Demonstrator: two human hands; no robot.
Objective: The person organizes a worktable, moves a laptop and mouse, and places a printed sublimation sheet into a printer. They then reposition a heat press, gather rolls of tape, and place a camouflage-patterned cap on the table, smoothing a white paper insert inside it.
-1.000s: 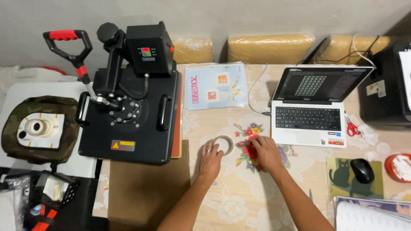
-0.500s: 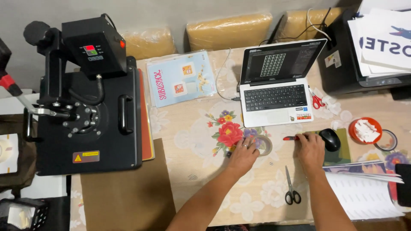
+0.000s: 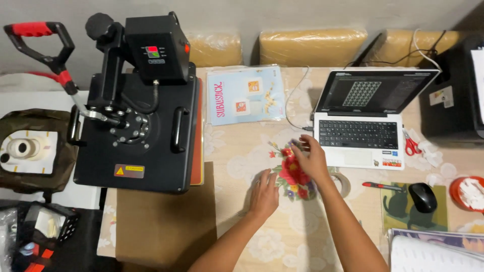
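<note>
**Resting both hands on the flowered cloth, tape roll at the wrist**

Lying flat nearest the camera, the left hand (image 3: 264,194) has its fingers loosely spread and palm down on the flowered tablecloth (image 3: 237,161), holding nothing. At about 2 o'clock from it, the right hand (image 3: 308,160) sits over the red flower print with fingers stretched toward 11 o'clock. Whether its fingertips pinch anything small cannot be told.

The tape roll (image 3: 345,182) lies flat on the cloth at 4 o'clock from the right hand, just beside the wrist and partly hidden by the forearm. It looks light and stiff, a thin pale ring that should slide easily on the smooth cloth. A sound hold would be thumb outside the rim and a finger through the open centre. The cloth itself is soft and thin and would likely wrinkle under a dragging palm.

At 3 o'clock from the roll lie a red-and-black pen (image 3: 381,186) and a black mouse (image 3: 422,197). Farther off, at 12 o'clock from the roll, stands an open laptop (image 3: 359,133). A packet of printed sheets (image 3: 247,95) lies at 11 o'clock from the right hand, and a black heat press (image 3: 138,131) sits at 10 o'clock from the left hand.
</note>
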